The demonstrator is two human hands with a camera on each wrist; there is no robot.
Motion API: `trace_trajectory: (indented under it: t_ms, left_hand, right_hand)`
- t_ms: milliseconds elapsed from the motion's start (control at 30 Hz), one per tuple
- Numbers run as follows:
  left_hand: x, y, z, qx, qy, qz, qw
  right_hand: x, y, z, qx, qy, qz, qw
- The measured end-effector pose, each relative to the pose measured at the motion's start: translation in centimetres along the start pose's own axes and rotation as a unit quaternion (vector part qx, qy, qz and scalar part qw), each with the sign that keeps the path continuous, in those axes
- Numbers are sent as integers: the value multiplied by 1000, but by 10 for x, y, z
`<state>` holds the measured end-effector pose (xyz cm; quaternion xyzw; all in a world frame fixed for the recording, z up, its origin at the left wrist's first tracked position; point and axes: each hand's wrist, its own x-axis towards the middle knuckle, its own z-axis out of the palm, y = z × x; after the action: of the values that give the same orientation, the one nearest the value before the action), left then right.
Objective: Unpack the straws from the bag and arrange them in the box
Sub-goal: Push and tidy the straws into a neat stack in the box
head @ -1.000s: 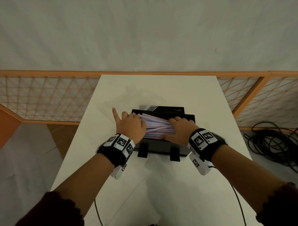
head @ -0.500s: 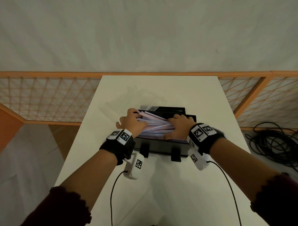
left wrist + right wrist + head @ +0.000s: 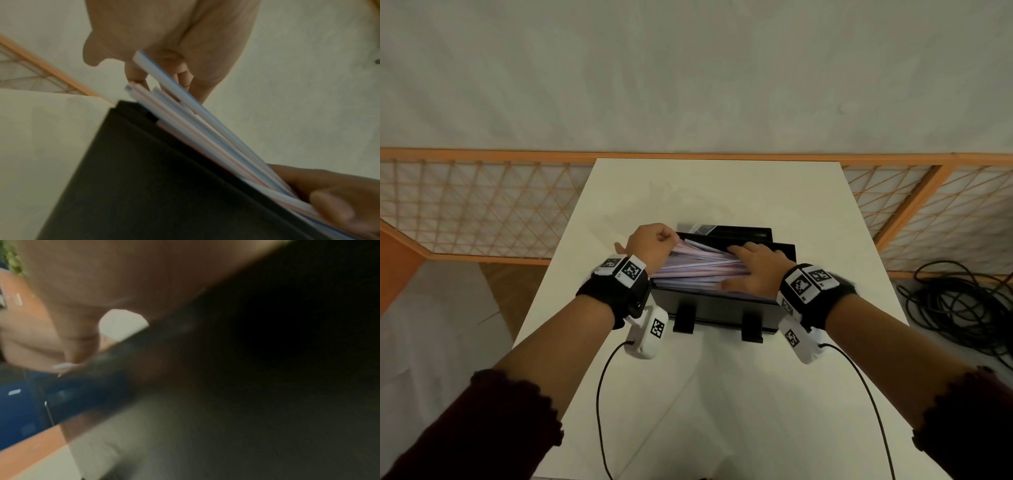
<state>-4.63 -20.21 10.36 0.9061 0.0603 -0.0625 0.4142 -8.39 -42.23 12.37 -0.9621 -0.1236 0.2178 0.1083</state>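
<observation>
Right wrist view mostly dark and smeared: only a blurred palm and the dark edge of the box can be made out there, no fingertips. Both forearms cut off at the bottom of the head view; dark red sleeves (image 3: pixel 482 421) pushed up, black wrist straps with white coded tags, cables trailing toward the near table edge.

Black box (image 3: pixel 709 305) sits mid-table (image 3: pixel 722 394), two black clips on its near wall. Straws (image 3: pixel 698 265), pale pink and blue, lie lengthwise in it as a loose stack; their right ends are hidden under the right hand.

Right hand (image 3: pixel 755 270): fingers fairly straight, spread flat on top of the straws, thumb along the near side of the stack. Pressing, not gripping.

Left hand (image 3: pixel 650 245): at the box's left end, fingers curled in. Left wrist view shows the fingertips (image 3: pixel 180 68) pinching the end of one white-blue straw, which is lifted at an angle above the others.

Behind the box, something pale and crinkled, possibly the clear bag (image 3: pixel 654 205), too faint to tell. Beyond: orange lattice railing (image 3: pixel 482 205); coiled black cable (image 3: pixel 959 308) on the floor at right.
</observation>
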Motion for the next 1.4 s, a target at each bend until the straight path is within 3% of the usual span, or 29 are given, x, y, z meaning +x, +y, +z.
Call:
trace_trajectory:
  t_ms: [100,267,400,567,700,833,900,1000,1067,1133,1200,1233,1267,1333,1400]
  left_hand:
    - [2,-11,1,-74,-23,14,997]
    - [-6,-14,-4,-189,-14,63,980]
    - [-4,-18,-5,-213,-10,74,974]
    - [-4,-17,11,-125,16,131,983]
    - [1,-14,14,-55,14,172,983]
    - [-1,-4,9,84,28,185,979]
    - [-5,5,5,183,39,204,961]
    - [-15,24,-2,214,56,327,919]
    - [-21,40,0,236,-3,387,891]
    - [-23,53,8,339,-80,390,852]
    - [-18,61,18,453,-137,373,798]
    - [-14,62,23,490,-157,364,776]
    - [-11,62,28,512,-173,355,763]
    - [-7,57,36,529,-199,334,755]
    - [-12,49,45,530,-205,315,760]
  right_hand:
    - [0,-4,1,26,-4,17,999]
    - [-2,1,-9,-28,-8,26,999]
    - [-7,12,-15,-42,-20,43,998]
    - [-14,16,-11,16,2,51,999]
    - [-19,13,-5,-39,64,27,997]
    - [-18,5,7,-66,60,-1,996]
    - [-18,0,10,-73,57,-9,996]
    - [-17,-4,4,-42,82,-8,996]
    - [-19,-4,-9,20,119,8,993]
    - [-22,-4,-26,122,162,34,979]
    - [-26,-5,-40,250,195,88,944]
    - [-27,-6,-45,342,201,114,911]
    - [-27,-8,-48,456,198,131,858]
    - [-33,-13,-51,667,161,157,710]
    - [-40,-16,-49,787,100,182,582]
